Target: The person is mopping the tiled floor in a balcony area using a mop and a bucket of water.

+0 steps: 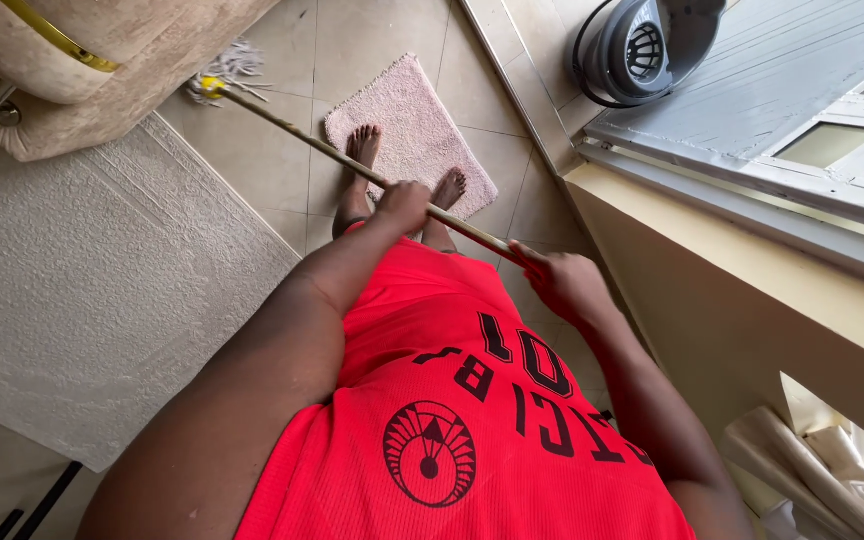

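I look down at my red shirt and my bare feet (362,148), which stand partly on a small pink mat (407,125). A long wooden mop handle (302,138) crosses in front of me, and both hands grip it. My left hand (404,203) is closed around the middle of the stick. My right hand (564,285) holds its near end, close to my waist. The white stringy mop head (232,68), with a yellow joint, rests on the tiled floor at the foot of a beige sofa (102,60).
A textured white rug (82,290) covers the floor to my left. A grey mop bucket with a wringer (642,48) stands outside past the door sill at the upper right. A cream wall and a door frame (752,260) run along my right, with a bunched curtain (812,470) lower down.
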